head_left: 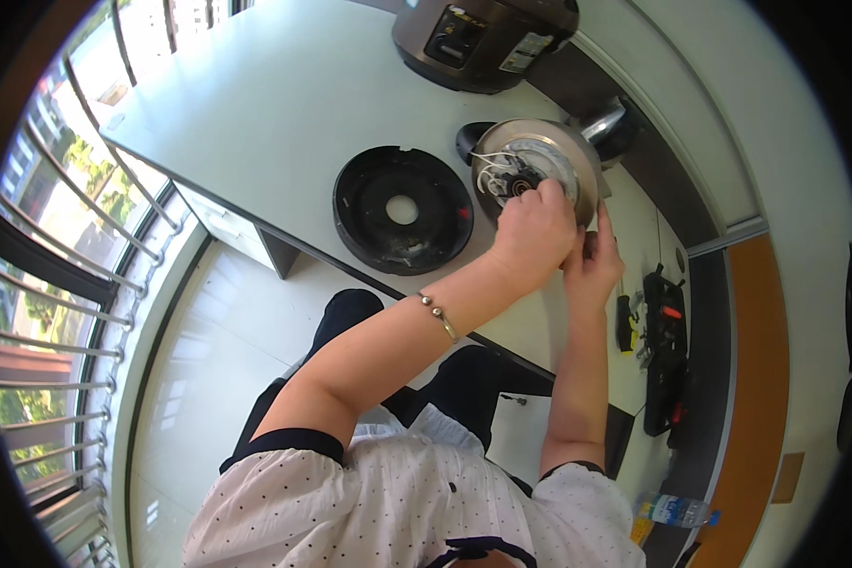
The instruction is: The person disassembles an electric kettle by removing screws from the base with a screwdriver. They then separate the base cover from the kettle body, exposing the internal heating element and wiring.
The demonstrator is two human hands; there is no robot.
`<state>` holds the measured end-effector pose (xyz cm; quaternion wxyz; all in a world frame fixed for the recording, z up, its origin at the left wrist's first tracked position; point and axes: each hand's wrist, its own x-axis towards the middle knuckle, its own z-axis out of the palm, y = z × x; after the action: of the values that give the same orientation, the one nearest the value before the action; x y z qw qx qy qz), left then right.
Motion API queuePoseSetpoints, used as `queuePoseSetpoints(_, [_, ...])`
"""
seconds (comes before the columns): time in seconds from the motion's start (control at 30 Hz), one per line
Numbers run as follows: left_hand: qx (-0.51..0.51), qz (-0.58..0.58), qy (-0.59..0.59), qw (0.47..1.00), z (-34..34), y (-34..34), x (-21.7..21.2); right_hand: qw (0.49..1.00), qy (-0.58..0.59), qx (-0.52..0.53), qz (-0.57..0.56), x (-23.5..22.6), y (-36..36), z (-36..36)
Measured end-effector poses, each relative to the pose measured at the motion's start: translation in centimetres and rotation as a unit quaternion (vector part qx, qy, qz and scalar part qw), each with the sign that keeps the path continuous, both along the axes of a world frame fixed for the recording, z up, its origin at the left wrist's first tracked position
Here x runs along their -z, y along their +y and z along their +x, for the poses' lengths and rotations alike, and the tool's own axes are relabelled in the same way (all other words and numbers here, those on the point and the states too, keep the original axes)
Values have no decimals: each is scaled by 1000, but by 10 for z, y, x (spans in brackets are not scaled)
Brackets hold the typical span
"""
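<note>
An electric kettle [586, 175] lies with its metal underside turned up toward me. Several white wires [488, 176] and a round black connector [518, 186] show at the middle of that underside. My left hand [537, 233] reaches across, its fingers pinched together at the connector; the fingertips partly hide what they grip. Against the kettle's near right edge rests my right hand [594, 264], index finger along the rim and the other fingers curled. To the left, apart from both hands, a round black plastic base cover [362, 227] with a central hole lies flat on the table [256, 104].
A large brown electric cooker [483, 43] stands at the table's far side. To the right are a yellow-and-black screwdriver [626, 324] and an open black tool case [665, 317]. A plastic bottle [677, 510] lies at the lower right. Barred windows [57, 275] run along the left.
</note>
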<state>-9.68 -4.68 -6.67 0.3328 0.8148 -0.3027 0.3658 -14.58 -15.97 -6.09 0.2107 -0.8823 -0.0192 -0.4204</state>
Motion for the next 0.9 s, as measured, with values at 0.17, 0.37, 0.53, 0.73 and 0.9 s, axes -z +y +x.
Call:
queuePoseSetpoints(0.17, [-26,61,11,998,2,1,-4,1000,0,12,-9,3,0,2])
queuePoseSetpoints(0.37, [-43,62,38,996,0,-2,-8,1000,-10,16,-18,5,-1,3])
queuePoseSetpoints(0.53, [-58,62,41,996,-1,-4,-7,1000,5,3,13,4,-2,2])
queuePoseSetpoints(0.73, [-29,31,-27,999,1,3,1,996,54,9,77,1,-1,-1])
queuePoseSetpoints(0.9, [-31,25,-89,995,6,8,4,998,35,4,48,1,-3,1])
